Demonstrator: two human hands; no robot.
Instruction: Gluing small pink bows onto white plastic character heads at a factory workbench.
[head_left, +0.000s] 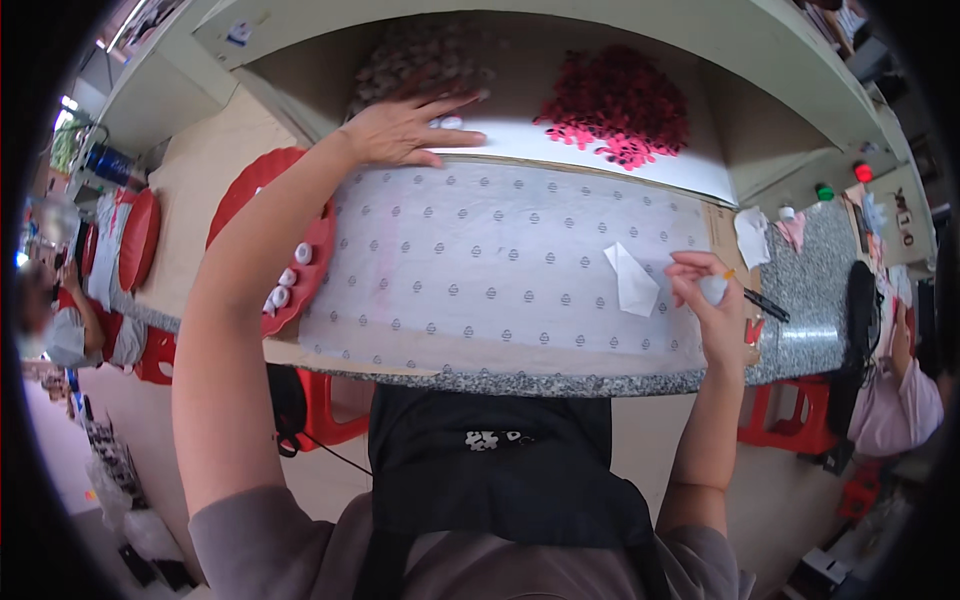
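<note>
Head view: left hand [405,135], fingers spread open, at the front edge of a heap of whitish pieces [415,65] in the shelf recess, red heap [620,105] to its right. Right hand [708,290], fingers closed around a white, yellow-tipped item [714,289], near folded white paper [632,282] on patterned sheet [450,270]; red tray [322,268] at left, partly behind the forearm

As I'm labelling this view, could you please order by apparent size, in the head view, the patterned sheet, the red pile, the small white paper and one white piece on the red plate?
1. Patterned sheet
2. Red pile
3. Small white paper
4. White piece
</note>
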